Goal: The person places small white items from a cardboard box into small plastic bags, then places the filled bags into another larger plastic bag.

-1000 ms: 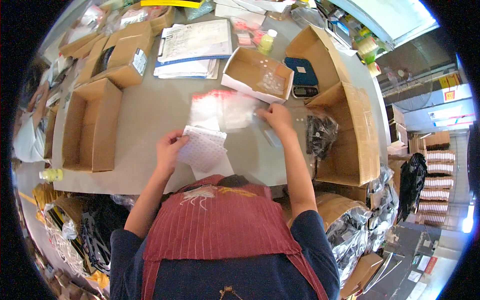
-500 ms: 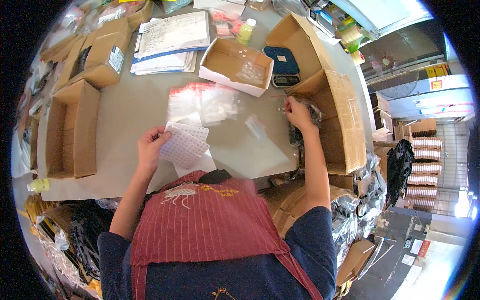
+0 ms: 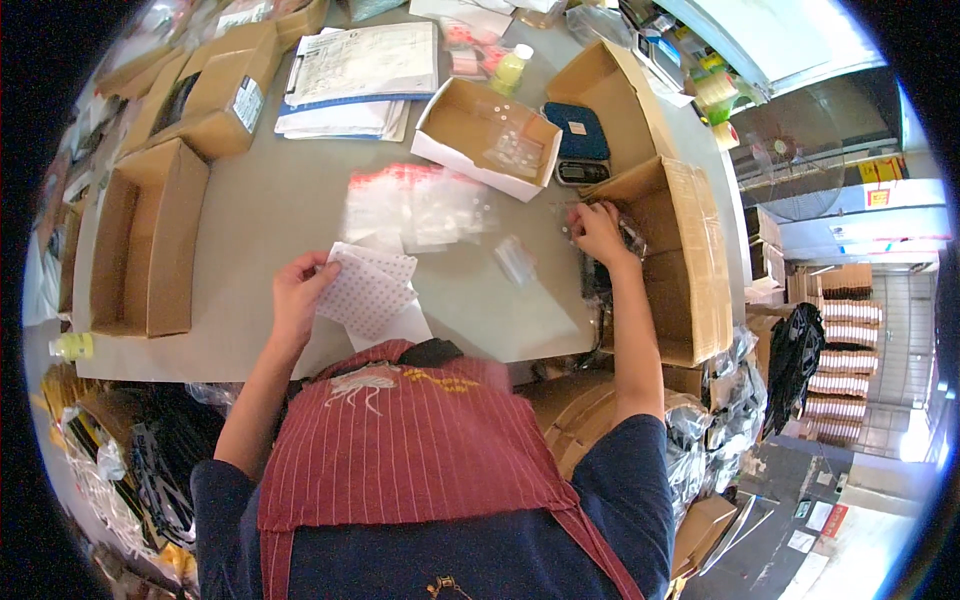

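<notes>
This looks like a small packing room or stockroom workshop. A grey bench [image 3: 270, 210] is crowded with open cardboard boxes [image 3: 145, 240], a stack of printed papers [image 3: 360, 70], small clear plastic bags [image 3: 420, 205] and a little digital scale [image 3: 580, 145]. More boxes [image 3: 670, 250] stand at the bench's right end, with bagged dark goods [image 3: 720, 420] heaped on the floor below. To the far right, shelves [image 3: 840, 350] hold rows of stacked stock, and the person wears a striped apron [image 3: 400, 440].
</notes>
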`<act>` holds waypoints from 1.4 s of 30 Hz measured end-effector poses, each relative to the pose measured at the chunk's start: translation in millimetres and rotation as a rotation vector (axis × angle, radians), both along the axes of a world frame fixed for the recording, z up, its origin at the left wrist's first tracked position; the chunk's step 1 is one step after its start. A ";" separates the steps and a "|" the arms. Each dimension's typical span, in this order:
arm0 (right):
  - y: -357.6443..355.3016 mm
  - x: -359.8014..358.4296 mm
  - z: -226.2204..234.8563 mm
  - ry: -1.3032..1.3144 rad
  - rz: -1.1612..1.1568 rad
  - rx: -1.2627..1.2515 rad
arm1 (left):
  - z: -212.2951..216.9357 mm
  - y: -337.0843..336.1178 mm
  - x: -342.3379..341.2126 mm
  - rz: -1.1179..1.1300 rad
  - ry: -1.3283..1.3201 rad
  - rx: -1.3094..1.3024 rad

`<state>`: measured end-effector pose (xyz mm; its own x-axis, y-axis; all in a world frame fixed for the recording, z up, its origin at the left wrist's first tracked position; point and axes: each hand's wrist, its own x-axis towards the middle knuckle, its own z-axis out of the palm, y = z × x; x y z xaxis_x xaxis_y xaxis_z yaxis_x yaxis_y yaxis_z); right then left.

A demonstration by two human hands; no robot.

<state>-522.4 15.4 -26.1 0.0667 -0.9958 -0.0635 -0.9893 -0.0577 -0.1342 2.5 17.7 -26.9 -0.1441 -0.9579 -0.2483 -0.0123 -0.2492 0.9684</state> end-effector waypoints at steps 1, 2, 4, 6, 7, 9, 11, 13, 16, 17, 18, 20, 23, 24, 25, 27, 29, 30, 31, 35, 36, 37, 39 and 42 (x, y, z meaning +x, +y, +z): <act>-0.4 0.8 -1.7 -0.001 0.002 0.002 | 1.5 0.7 -0.7 0.002 -0.001 0.002; -0.1 1.5 -3.4 0.023 -0.006 0.000 | 5.1 1.5 -2.9 0.006 0.011 0.003; 1.3 4.4 -5.1 0.049 -0.016 -0.003 | 6.7 2.1 -5.1 0.008 0.024 0.003; 3.1 10.1 -6.4 0.178 0.077 0.015 | 5.5 1.9 -6.8 0.009 0.035 -0.001; 2.8 17.8 -4.8 0.175 0.079 0.016 | 4.6 2.0 -6.5 0.011 0.032 -0.001; 2.7 30.5 1.4 0.353 0.094 0.071 | 3.3 2.1 -5.8 0.026 0.028 0.004; 5.6 34.1 5.9 0.412 0.064 0.069 | 4.4 2.9 -7.0 0.029 0.036 0.003; 7.5 32.2 6.9 0.473 0.031 0.068 | 5.8 2.9 -7.4 0.029 0.046 0.000; 9.3 19.5 12.2 0.426 -0.100 -0.063 | 6.6 1.8 -7.6 0.020 0.025 -0.014; 11.4 17.2 13.6 0.327 -0.146 -0.126 | 5.3 1.4 -7.0 0.026 0.039 -0.018; 13.9 15.5 14.4 0.229 -0.190 -0.188 | 3.8 0.7 -6.2 0.031 0.053 -0.021; 21.1 16.4 14.2 0.202 -0.171 -0.178 | -2.4 0.4 -2.4 0.031 0.048 -0.017; 41.3 27.7 10.7 0.162 -0.139 -0.184 | -4.6 0.7 -1.2 0.026 0.060 -0.001; 42.0 33.8 5.2 0.161 -0.139 -0.183 | -4.6 1.1 -1.2 0.026 0.077 0.012; 46.1 37.1 -1.7 0.211 -0.123 -0.181 | -2.1 1.0 -2.4 0.017 0.078 0.012; 50.3 36.7 -21.1 0.266 -0.056 -0.342 | 3.4 1.1 -5.4 0.003 0.062 -0.012; 41.5 39.4 -23.6 0.173 -0.175 -0.421 | 3.1 0.5 -5.4 0.009 0.066 -0.021; 36.5 39.8 -23.7 0.081 -0.292 -0.494 | 2.0 -0.1 -5.9 0.014 0.072 -0.025; 24.9 44.1 -15.0 -0.133 -0.378 -0.609 | -0.5 -0.2 -4.9 0.023 0.062 -0.028; -32.5 90.9 37.1 -0.400 -0.267 -0.904 | -2.5 2.3 -6.2 0.093 0.072 -0.029; -47.6 95.1 39.6 -0.312 -0.142 -0.954 | -0.1 0.4 -7.8 0.086 0.100 -0.032; -61.5 98.6 33.8 -0.215 -0.126 -0.804 | 7.0 -0.6 -7.5 0.075 0.095 -0.043; -76.0 111.6 21.0 -0.198 0.001 -0.717 | 16.1 -0.8 -4.5 0.035 0.075 -0.028; -65.6 142.2 16.0 -0.393 0.087 -0.700 | 14.5 3.1 9.9 0.131 0.082 -0.097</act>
<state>-380.2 -50.2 -10.1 0.0334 -0.7862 0.6170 -0.8652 -0.3318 -0.3759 12.4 20.8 -12.4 -0.0322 -0.9888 -0.1460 0.0945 -0.1484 0.9844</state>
